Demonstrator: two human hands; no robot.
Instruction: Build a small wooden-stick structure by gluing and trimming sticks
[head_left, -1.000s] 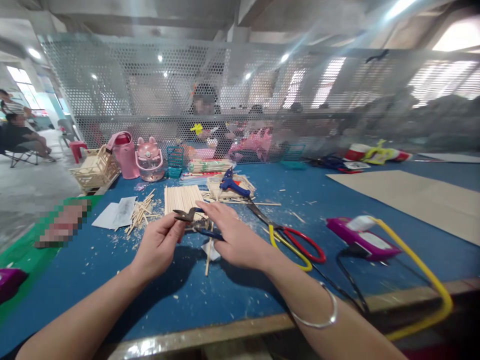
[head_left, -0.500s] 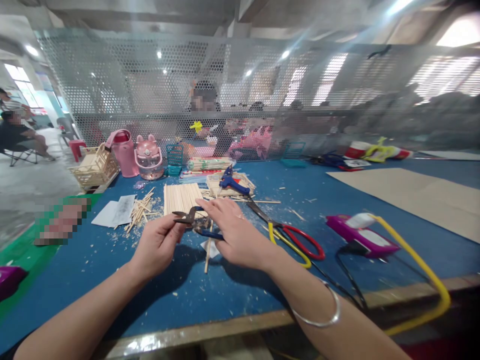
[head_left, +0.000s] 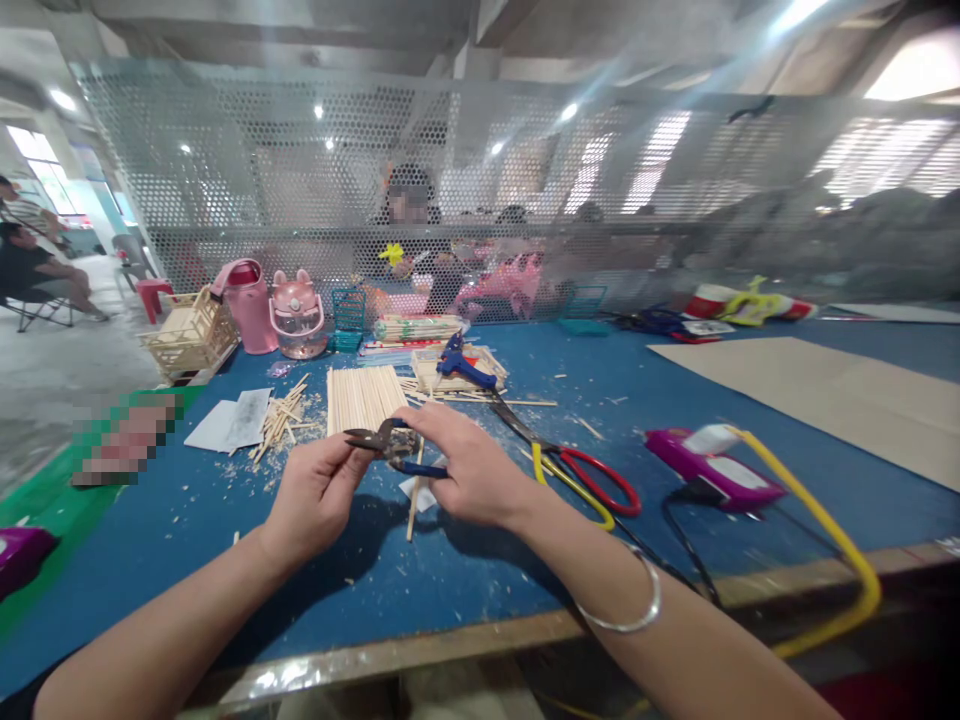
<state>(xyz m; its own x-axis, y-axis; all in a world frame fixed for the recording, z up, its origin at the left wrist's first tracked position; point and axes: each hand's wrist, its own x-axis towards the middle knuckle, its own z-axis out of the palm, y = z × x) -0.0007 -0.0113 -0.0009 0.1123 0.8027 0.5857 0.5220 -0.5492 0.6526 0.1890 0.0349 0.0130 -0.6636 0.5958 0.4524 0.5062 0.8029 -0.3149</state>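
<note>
My right hand (head_left: pixel 476 465) is wrapped round the blue handles of a pair of cutting pliers (head_left: pixel 382 440), whose dark jaws point left. Close beside the jaws, my left hand (head_left: pixel 319 490) pinches with thumb and fingertips; whatever it holds is hidden. Behind the pliers lies a flat row of pale wooden sticks (head_left: pixel 364 395). One single stick (head_left: pixel 414 500) lies on the table below the pliers, near a scrap of white paper. Short cut sticks (head_left: pixel 285 415) are heaped to the left, with chips scattered around.
A blue glue gun (head_left: pixel 465 365) rests on a small stick frame. Large scissors (head_left: pixel 592 480) with red and yellow handles lie right of my hand, near a purple device (head_left: pixel 712 470) with a yellow bar. Pink bottles (head_left: pixel 251 310) and a wooden stick model (head_left: pixel 191 335) stand back left.
The jaws and my left fingertips have shifted slightly against each other. A small pale piece now shows beside my left forearm. The view has turned a little.
</note>
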